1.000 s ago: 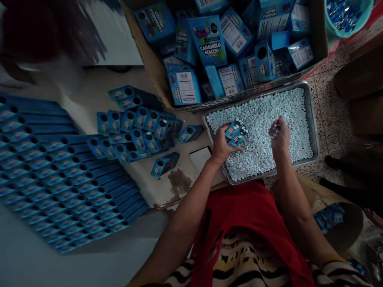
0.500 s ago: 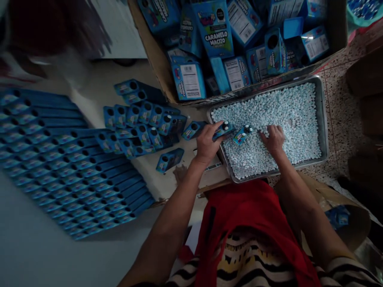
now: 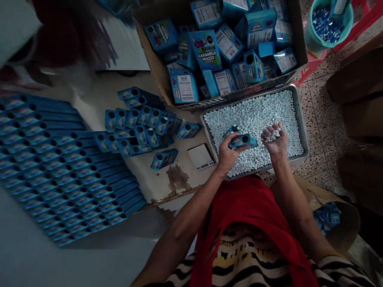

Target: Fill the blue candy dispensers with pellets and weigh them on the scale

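Note:
My left hand is closed around a small blue candy box with a round hole in its face, held over the metal tray. A second small blue box lies on the candies just behind it. My right hand is cupped and closed on a handful of pale blue candies, lifted just above the tray and close to the box's right end. The tray is filled with pale blue candies.
Small blue boxes are grouped left of the tray, with long rows of them further left. A small scale sits by the tray. A cardboard carton of larger blue boxes stands behind. A teal bucket is at top right.
My left hand came back from the tray's left edge holding a box over the candies. My right hand rose from the candies with a handful.

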`<state>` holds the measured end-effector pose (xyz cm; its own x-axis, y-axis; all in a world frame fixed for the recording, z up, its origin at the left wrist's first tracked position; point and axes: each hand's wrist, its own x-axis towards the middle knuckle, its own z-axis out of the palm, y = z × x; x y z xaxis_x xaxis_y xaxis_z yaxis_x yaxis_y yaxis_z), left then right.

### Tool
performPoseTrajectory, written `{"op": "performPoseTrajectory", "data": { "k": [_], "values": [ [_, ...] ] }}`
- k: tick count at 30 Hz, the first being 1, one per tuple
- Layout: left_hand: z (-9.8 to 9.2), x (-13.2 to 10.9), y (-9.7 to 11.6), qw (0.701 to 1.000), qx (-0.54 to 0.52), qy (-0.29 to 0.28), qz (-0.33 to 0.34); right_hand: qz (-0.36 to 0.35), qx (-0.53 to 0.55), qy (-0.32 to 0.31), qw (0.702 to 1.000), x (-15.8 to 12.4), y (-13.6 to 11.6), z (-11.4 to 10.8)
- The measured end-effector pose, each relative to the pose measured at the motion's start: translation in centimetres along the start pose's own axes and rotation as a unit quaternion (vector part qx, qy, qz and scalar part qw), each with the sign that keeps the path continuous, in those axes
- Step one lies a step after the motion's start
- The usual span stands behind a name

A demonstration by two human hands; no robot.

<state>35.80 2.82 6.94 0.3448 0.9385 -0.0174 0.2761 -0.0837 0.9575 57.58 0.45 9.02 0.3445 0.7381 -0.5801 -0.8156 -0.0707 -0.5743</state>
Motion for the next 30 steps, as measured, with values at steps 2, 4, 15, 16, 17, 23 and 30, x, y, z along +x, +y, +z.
{"op": "performPoseTrajectory", "data": {
  "k": [2, 4, 15, 16, 17, 23, 30],
  "values": [
    [1.4, -0.5, -0.3, 1.000, 0.009, -0.012, 0.009, -0.020, -0.005, -0.018, 1.000, -0.8, -0.6, 0.9],
    [2.0, -0.8, -0.5, 0.999, 0.034, -0.026, 0.022, -0.025, -0.033, -0.033, 0.999, -1.4, -1.0, 1.7],
    [2.1, -0.2, -0.9, 0.995, 0.081, -0.050, 0.003, -0.098, -0.177, -0.050, 0.978, -2.8, 2.0, 4.4],
    [2.2, -0.1, -0.9, 0.995, 0.081, -0.053, 0.006, -0.113, -0.173, -0.046, 0.977, -2.6, 2.3, 4.3],
    [2.3, -0.1, -0.8, 0.995, 0.083, -0.051, 0.008, -0.121, -0.163, -0.040, 0.978, -2.3, 2.4, 4.1],
    [2.0, -1.1, -0.6, 0.996, 0.094, 0.003, 0.006, 0.002, -0.017, 0.045, 0.999, 1.1, 1.0, -1.1],
    [1.1, -3.7, -2.8, 0.995, 0.002, 0.036, -0.097, 0.131, -0.029, 0.198, 0.971, 1.7, 1.4, -5.8]
  ]
}}
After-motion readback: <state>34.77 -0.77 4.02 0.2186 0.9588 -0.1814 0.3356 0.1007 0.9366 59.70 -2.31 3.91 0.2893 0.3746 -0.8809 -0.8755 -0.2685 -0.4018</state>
